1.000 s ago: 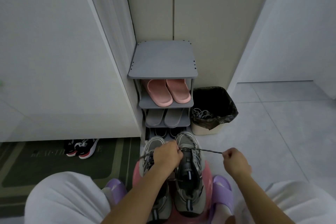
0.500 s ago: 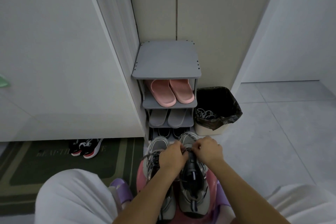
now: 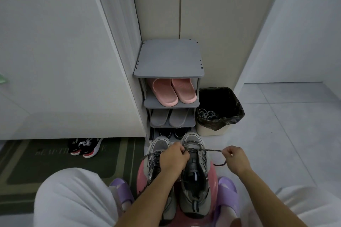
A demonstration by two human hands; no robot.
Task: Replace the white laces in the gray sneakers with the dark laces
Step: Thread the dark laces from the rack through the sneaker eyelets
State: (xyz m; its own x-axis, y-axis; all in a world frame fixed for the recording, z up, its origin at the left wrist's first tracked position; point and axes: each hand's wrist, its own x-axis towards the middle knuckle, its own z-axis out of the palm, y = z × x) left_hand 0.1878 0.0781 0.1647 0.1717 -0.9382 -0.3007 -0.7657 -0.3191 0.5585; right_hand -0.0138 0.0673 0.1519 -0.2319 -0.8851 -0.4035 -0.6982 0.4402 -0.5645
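Pink slippers [image 3: 173, 91] on rack [image 3: 168, 59] — bin [image 3: 206, 131] beside

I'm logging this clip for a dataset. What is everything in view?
gray sneakers: 2, gray, side by side on the stool
dark lace: 1, dark, taut between both hands over one sneaker
stool: 1, pink, under the sneakers
shoe rack: 1, gray, against the wall
pink slippers: 2, pink, rack's upper shelf
gray slippers: 2, gray, shelf below
dark shoes: 2, dark, rack's bottom level
bin: 1, cream, black liner, right of rack
white laces: count unclear, white, in the bin
black sneakers: 2, black-red-white, on the mat
mat: 1, green, floor at left
purple slippers: 2, purple, on the feet
left hand: 1, grips the lace at the sneaker
right hand: 1, pinches the lace
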